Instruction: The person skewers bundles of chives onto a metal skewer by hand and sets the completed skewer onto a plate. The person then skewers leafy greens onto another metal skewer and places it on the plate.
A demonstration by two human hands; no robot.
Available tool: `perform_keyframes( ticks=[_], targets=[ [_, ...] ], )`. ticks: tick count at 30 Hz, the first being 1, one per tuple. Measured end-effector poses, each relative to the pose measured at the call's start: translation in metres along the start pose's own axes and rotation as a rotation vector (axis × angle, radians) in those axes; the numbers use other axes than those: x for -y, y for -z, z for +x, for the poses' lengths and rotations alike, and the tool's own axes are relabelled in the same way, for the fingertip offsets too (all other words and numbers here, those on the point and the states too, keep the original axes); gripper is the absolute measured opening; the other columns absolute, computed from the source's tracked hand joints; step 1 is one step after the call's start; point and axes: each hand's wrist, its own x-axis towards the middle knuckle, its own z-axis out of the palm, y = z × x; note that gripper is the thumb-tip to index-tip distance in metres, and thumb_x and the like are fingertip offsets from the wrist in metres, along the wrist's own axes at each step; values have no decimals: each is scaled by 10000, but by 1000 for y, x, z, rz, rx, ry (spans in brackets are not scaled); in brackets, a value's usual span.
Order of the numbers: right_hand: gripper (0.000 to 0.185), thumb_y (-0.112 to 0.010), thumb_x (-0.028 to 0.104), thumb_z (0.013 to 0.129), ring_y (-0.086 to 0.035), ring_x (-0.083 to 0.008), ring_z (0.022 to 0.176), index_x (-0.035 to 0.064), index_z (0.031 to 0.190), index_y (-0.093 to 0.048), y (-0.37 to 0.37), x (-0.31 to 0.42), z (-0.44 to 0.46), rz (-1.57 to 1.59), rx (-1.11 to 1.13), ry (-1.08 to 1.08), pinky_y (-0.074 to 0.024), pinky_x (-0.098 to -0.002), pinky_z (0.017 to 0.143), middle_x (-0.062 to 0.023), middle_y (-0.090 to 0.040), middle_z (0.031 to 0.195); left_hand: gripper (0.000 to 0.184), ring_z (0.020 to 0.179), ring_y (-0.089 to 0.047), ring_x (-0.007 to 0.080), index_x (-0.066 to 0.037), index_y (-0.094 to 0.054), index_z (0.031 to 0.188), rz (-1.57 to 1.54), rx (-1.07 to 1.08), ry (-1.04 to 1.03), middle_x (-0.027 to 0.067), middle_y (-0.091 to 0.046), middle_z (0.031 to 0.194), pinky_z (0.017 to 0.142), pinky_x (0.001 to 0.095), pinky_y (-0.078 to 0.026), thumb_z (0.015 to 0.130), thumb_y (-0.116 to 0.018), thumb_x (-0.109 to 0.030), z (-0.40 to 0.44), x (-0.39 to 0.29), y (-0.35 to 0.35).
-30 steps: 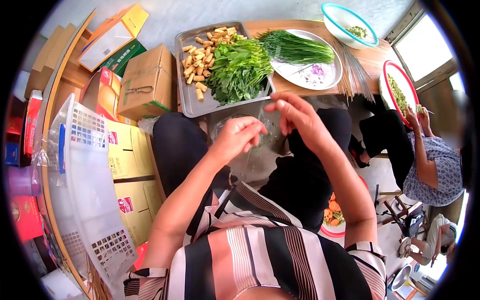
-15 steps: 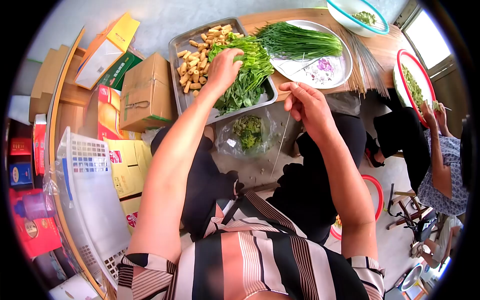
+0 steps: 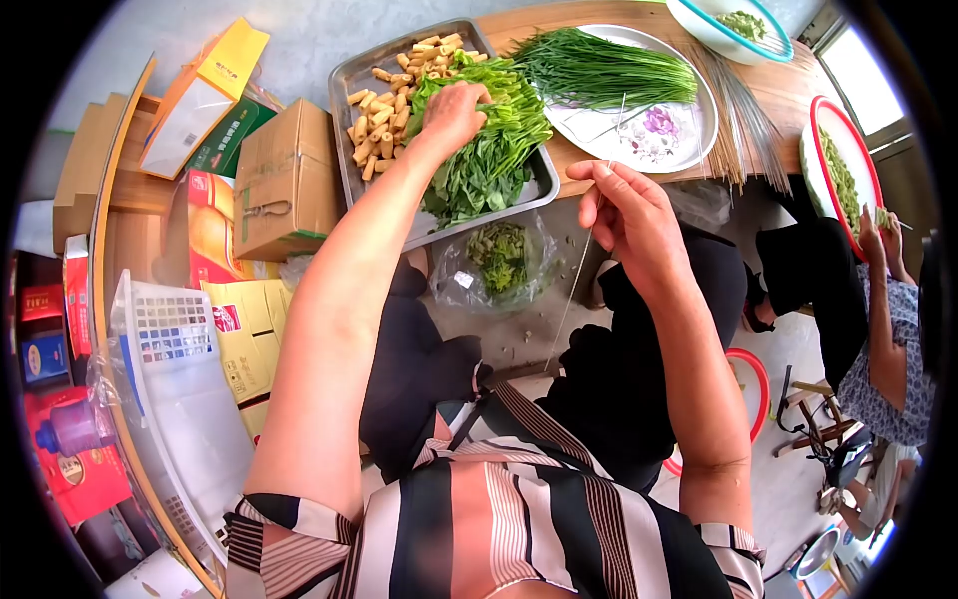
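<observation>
My left hand (image 3: 454, 117) is over the heap of leafy green vegetables (image 3: 489, 170) in the metal tray (image 3: 479, 222), its fingers bent and closed on the greens; the fingertips are partly hidden. Beside the greens in the same tray lie pale brown, tube-shaped pieces (image 3: 379, 125). Raised just in front of the table edge, my right hand (image 3: 636, 218) pinches a thin skewer (image 3: 571, 299) between thumb and fingers. The skewer hangs down at a slant towards my lap, and nothing is visibly threaded on it.
A flowered white plate (image 3: 689, 150) carries a bundle of chives (image 3: 609, 75), with many loose skewers (image 3: 743, 125) beside it. A plastic bag of greens (image 3: 494, 262) sits below the tray. Cardboard boxes (image 3: 284, 180) stand left. At right, another person's hands (image 3: 883, 240) work by a red-rimmed bowl (image 3: 875, 170).
My left hand has shifted slightly over the greens, its fingers now lower among the leaves. My right hand still holds the skewer in nearly the same place. The whole view has tilted a little.
</observation>
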Motion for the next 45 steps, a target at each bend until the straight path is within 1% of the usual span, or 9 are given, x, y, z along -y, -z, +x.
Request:
perform_keyframes(
  ticks=[6, 15, 17, 22, 24, 28, 36, 41, 45],
  targets=[
    [275, -458, 227, 973, -424, -62, 504, 15, 996, -632, -1, -2, 0, -7, -10, 0, -339, -194, 493, -15, -577, 640, 265, 967, -592, 321, -69, -631, 987, -118, -165, -121, 138, -628, 988, 846, 419, -467, 728, -683, -91, 6, 16, -9],
    [273, -439, 228, 993, -362, -46, 476, 21, 1044, -610, -1, -3, 0, -23, -19, 13, -283, -173, 455, 1, -558, 639, 305, 953, -610, 314, -95, -644, 980, -42, -46, -18, 142, -636, 1009, 831, 404, -481, 689, -709, -157, 14, 17, -8],
    [282, -452, 232, 975, -427, -65, 523, 19, 1001, -634, 0, 0, -2, -23, -7, 9, -345, -198, 513, -12, -573, 644, 308, 942, -611, 314, -102, -648, 984, -92, -72, 15, 142, -636, 1004, 816, 396, -484, 688, -709, -156, 15, 23, -7],
    [279, -455, 232, 974, -423, -64, 530, 20, 1001, -634, -2, 0, -2, -20, 3, 6, -336, -197, 514, -12, -571, 643, 437, 1056, -597, 215, -1, -584, 1118, -420, -189, 108, 138, -639, 1109, 883, 306, -451, 737, -714, -169, 9, 42, -5],
    [278, -456, 231, 974, -421, -64, 532, 20, 1001, -634, -3, -1, -1, -14, 14, 6, -334, -197, 514, -12, -571, 643, 464, 862, -626, 192, -22, -607, 1134, -589, -239, 178, 113, -668, 961, 767, 315, -485, 706, -713, -166, 6, 45, 1],
    [272, -456, 227, 975, -420, -61, 530, 23, 995, -635, -5, -2, -2, -36, 7, 11, -332, -193, 513, -10, -572, 651, 356, 839, -599, 108, -18, -628, 1122, -1039, -218, 232, 41, -665, 978, 734, 285, -477, 795, -715, -127, -2, 51, 22],
    [262, -463, 220, 976, -412, -49, 517, 20, 1056, -611, -12, -11, -4, -143, 2, 24, -325, -189, 494, 5, -552, 641, 221, 806, -652, 158, -26, -624, 1035, -1458, -148, 169, 94, -678, 931, 721, 307, -558, 851, -684, -132, -48, 33, 72],
    [249, -475, 216, 975, -399, -37, 511, 40, 1103, -595, -19, -19, -12, -242, -29, 39, -317, -192, 480, 27, -509, 600, 257, 625, -584, 134, -43, -584, 1021, -1604, -80, 261, 67, -637, 807, 546, 259, -494, 864, -682, -221, -124, -27, 82],
    [236, -475, 210, 976, -357, -26, 499, 50, 1090, -605, -37, -25, -35, -316, 7, 60, -273, -183, 467, 49, -447, 573, 301, 652, -586, 139, -19, -581, 1037, -1918, -3, 282, 86, -644, 833, 547, 247, -477, 916, -598, -294, -177, -49, 74]
  ],
)
